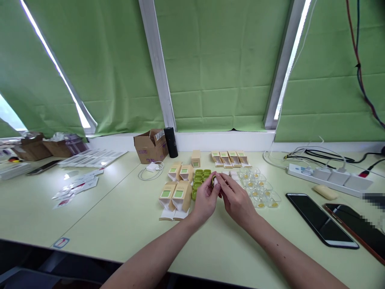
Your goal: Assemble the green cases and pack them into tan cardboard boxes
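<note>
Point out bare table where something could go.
Bare table: left of the small boxes, towards the white packets; also between the forearms. Crowded: around left hand and right hand, between small boxes and clear cups; right, phones and power strip.

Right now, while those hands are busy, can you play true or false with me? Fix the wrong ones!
1. The left hand and right hand meet at a small green-and-white piece. True.
2. The clear containers are left of the green containers. False: the clear containers are on the right.
3. The black cylinder stands upright beside the cardboard box. True.
4. The blinds are red. False: the blinds are green.
</note>
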{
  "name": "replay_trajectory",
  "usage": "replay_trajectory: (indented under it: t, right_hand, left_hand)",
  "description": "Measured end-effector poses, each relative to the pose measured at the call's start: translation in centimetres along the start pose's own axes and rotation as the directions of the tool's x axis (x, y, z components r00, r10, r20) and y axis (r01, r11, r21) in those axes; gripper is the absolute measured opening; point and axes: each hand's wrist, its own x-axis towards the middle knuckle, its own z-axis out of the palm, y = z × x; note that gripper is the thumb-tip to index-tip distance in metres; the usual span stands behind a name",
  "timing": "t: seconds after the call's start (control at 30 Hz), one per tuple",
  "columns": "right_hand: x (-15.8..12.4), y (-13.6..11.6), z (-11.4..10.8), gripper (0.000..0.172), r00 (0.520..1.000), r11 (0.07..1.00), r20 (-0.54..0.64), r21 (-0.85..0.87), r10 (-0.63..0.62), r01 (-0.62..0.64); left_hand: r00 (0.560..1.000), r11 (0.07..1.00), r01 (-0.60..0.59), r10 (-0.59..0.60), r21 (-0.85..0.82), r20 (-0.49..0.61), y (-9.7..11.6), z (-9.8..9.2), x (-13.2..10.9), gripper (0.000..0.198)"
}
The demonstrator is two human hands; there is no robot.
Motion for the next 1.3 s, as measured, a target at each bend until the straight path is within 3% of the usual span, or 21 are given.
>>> replay_trajectory:
  t: [0.5, 0.7, 0.83, 0.97, 1.13, 1.3]
  right_hand:
    - [0.3, -0.6, -0.2, 0.068, 1.000, 0.998, 0.016, 0.059, 0.027, -0.028]
    - [0.1, -0.8, -0.2, 0.057, 0.967, 0.931, 0.040, 0.263, 0.252, -0.253]
    - [0.2, -0.9, -0.3, 0.043, 0.915, 0.844, 0.087, 0.361, 0.394, -0.397]
    - [0.7, -1.0, -0.8, 0.044, 0.849, 0.727, 0.118, 0.465, 0.516, -0.506]
    - [1.4, -0.9, -1.4, 0.040, 0.754, 0.485, 0.232, 0.643, 0.615, -0.593]
    - [2.0, -0.6, -1.6, 0.053, 0.632, 0.196, 0.357, 0.747, 0.688, -0.635]
  left_hand:
    - [0.999, 0.999, -0.031, 0.031, 0.009, -0.014, 0.4, -0.1, 0.0, 0.070]
    - [0.998, 0.997, 0.061, -0.061, -0.044, 0.006, 0.7, -0.4, 0.2, 0.079]
    - [0.995, 0.987, 0.103, -0.101, -0.121, 0.020, 1.3, -0.8, 0.0, 0.077]
    - [0.994, 0.985, 0.111, -0.111, -0.134, 0.005, 1.6, -1.3, 0.1, 0.075]
    - [0.996, 0.997, 0.053, -0.057, -0.052, -0.071, 1.2, -1.9, 0.9, 0.057]
    - [0.995, 0.979, -0.066, 0.080, 0.192, -0.063, 1.1, -2.0, 0.7, 0.042]
